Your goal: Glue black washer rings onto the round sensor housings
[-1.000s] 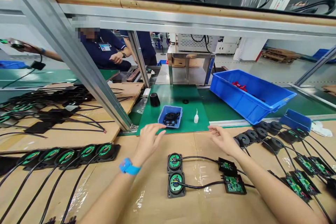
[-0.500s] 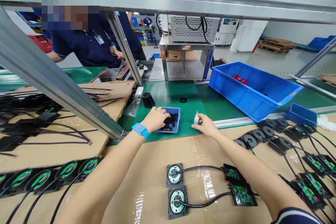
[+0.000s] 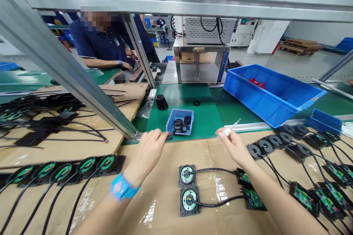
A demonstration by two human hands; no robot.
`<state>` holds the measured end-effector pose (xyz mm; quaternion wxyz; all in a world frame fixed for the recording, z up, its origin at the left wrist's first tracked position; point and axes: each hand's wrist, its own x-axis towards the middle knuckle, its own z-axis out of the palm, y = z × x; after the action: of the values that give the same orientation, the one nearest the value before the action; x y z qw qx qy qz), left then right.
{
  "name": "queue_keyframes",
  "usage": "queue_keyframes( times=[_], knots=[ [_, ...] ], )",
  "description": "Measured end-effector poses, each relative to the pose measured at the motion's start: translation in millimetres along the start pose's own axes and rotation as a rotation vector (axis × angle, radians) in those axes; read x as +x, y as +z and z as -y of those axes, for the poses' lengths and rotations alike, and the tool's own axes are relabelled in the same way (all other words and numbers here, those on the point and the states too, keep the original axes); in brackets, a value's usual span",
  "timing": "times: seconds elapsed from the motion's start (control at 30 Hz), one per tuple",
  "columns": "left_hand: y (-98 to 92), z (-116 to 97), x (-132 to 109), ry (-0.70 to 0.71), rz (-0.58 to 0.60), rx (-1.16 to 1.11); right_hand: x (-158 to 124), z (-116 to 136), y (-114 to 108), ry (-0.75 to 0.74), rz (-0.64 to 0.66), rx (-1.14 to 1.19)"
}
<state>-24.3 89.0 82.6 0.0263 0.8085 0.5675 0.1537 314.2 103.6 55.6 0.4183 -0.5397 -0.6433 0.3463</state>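
My left hand (image 3: 149, 149), with a blue wristband, hovers just in front of the small blue tray (image 3: 170, 125) of black rings; its fingers pinch a small black ring (image 3: 168, 136). My right hand (image 3: 234, 144) is closed on a small white dropper bottle (image 3: 226, 131), held tilted over the edge of the green mat with its nozzle pointing up and right. Below both hands, two square speaker units (image 3: 186, 174) (image 3: 189, 200) lie on the cardboard-covered bench, each wired by a black cable to a green circuit board (image 3: 244, 178).
A large blue bin (image 3: 271, 93) and a small blue bin (image 3: 323, 121) stand at the right. A black cup (image 3: 161, 102) sits on the green mat (image 3: 204, 125). Rows of wired units lie left (image 3: 63, 172) and right (image 3: 286, 143). A slanted metal strut (image 3: 71, 77) crosses left. A person in dark blue (image 3: 104, 49) works behind.
Both hands drew back toward me from the tray and the mat. The left came away pinching a black ring; the right lifted the white bottle off the mat.
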Motion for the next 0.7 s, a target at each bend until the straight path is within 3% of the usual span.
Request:
queue_keyframes(
  times=[0.07, 0.13, 0.23, 0.37, 0.53, 0.7],
  knots=[
    [2.8, 3.6, -41.8, -0.025, 0.078, -0.125, -34.3, 6.2, -6.3, 0.023, 0.032, 0.051],
    [8.7, 10.8, -66.8, -0.042, 0.179, -0.251, -60.4, 8.5, -8.2, 0.052, 0.066, 0.091],
    [19.9, 26.7, -75.3, -0.102, 0.272, -0.378, -80.7, 6.5, -3.4, 0.078, 0.102, 0.144],
    [26.0, 37.8, -77.7, -0.193, 0.219, -0.413, -88.1, 0.3, 5.5, 0.092, 0.126, 0.202],
    [29.7, 1.4, -112.9, -0.123, 0.081, -0.339, -92.0, -4.9, 5.5, 0.077, 0.124, 0.248],
    [56.5, -37.9, -153.4, 0.045, -0.019, -0.189, -94.3, -3.5, 4.4, 0.037, 0.084, 0.293]
  ],
)
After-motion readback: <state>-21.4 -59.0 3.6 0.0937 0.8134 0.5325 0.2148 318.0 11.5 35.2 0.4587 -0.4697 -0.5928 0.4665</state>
